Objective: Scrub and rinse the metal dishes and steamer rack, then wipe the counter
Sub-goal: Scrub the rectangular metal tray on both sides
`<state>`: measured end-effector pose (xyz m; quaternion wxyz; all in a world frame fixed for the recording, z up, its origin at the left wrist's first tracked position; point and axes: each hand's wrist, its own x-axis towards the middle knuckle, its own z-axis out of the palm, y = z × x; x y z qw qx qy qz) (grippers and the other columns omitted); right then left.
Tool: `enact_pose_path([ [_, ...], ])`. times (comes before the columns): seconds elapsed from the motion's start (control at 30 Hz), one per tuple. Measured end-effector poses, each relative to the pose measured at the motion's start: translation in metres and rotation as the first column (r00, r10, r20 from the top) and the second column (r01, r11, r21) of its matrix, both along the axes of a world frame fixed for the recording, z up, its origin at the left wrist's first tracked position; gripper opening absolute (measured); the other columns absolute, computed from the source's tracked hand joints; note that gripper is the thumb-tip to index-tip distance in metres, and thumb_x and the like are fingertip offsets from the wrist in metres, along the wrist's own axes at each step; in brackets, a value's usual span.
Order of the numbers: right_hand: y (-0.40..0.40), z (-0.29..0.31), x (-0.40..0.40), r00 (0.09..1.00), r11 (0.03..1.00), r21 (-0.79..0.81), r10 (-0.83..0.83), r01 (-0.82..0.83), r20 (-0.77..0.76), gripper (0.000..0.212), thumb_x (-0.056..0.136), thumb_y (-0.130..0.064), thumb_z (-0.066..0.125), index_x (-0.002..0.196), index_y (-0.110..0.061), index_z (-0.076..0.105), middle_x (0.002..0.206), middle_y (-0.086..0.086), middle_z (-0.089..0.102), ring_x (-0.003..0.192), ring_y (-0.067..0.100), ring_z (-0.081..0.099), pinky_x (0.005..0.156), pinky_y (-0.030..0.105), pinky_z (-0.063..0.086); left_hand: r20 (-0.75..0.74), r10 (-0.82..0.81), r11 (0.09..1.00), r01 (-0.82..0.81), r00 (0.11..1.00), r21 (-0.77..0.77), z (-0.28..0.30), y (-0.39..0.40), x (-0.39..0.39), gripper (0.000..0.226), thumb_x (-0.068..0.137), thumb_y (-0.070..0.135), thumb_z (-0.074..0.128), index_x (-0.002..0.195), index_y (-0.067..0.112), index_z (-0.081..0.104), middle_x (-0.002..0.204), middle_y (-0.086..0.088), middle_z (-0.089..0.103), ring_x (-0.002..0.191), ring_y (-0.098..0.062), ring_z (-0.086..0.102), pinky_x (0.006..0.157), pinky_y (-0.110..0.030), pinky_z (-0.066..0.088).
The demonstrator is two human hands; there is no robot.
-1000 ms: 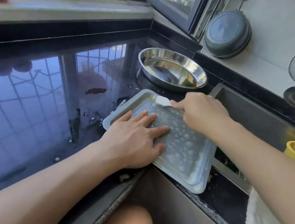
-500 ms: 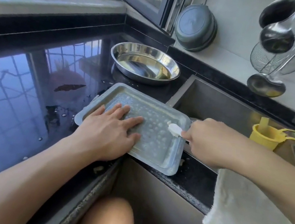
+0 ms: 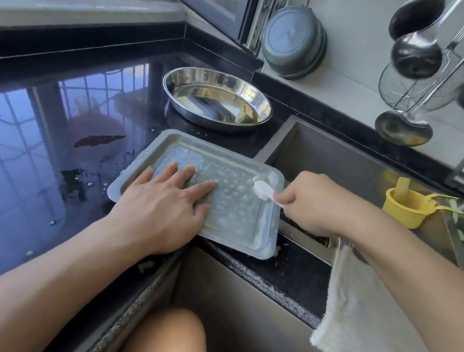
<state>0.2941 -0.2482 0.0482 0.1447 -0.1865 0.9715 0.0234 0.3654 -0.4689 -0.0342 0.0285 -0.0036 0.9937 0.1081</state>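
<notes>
Scrubbing the steamer rack at the desk edge.

Head view: left hand spread flat, pressing rack down; right hand pinching small white brush at far right corner. Overhanging sink; could tip in if pressure eases.

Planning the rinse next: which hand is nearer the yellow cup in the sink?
Right. The right hand grips a small brush at the tray's sink-side edge, near the yellow cup; the left hand presses the tray farther away.
</notes>
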Motion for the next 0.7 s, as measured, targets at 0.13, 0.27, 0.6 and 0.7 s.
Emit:
enact_pose_path([
  [0.13,0.022,0.014,0.037,0.967,0.99,0.008,0.139,-0.144,0.216,0.036,0.103,-0.024,0.053,0.128,-0.045,0.067,0.047,-0.021,0.048,0.051,0.009,0.036,0.046,0.017,0.032,-0.032,0.006,1.0,-0.005,0.999,0.014,-0.003,0.002,-0.001,0.057,0.105,0.049,0.02,0.162,0.048,0.014,0.173,0.006,0.008,0.16,-0.019,-0.001,0.129,-0.049,0.003],
  [0.27,0.022,0.017,0.042,0.951,0.98,0.007,0.193,-0.2,0.242,0.033,0.103,-0.032,0.053,0.13,-0.047,0.065,0.047,-0.019,0.048,0.049,0.008,0.038,0.048,0.017,0.033,-0.053,0.006,1.0,-0.006,0.999,0.014,-0.004,0.003,-0.001,0.056,0.106,0.046,0.022,0.161,0.047,0.018,0.173,0.005,0.011,0.16,-0.02,0.002,0.129,-0.049,0.005],
  [0.6,-0.047,-0.014,0.039,0.95,0.947,-0.168,0.293,-0.273,0.107,0.049,0.104,-0.016,0.045,0.138,-0.049,0.057,0.074,-0.008,0.041,0.064,0.008,0.042,0.079,0.033,0.051,-0.057,0.465,0.649,-0.296,0.884,0.701,0.016,-0.02,-0.005,0.057,0.087,-0.004,0.04,0.129,0.025,0.065,0.133,-0.002,0.062,0.11,-0.019,0.06,0.092,-0.035,0.05],
  [0.7,-0.04,-0.009,0.046,0.939,0.941,-0.066,0.336,-0.331,0.074,0.056,0.102,-0.011,0.045,0.141,-0.049,0.052,0.076,-0.01,0.047,0.06,0.007,0.038,0.065,0.033,0.042,0.097,0.567,0.235,-0.274,0.818,0.933,0.019,-0.03,-0.009,0.039,0.093,-0.003,0.045,0.113,0.02,0.069,0.117,0.0,0.067,0.108,-0.018,0.063,0.1,-0.042,0.055],
])
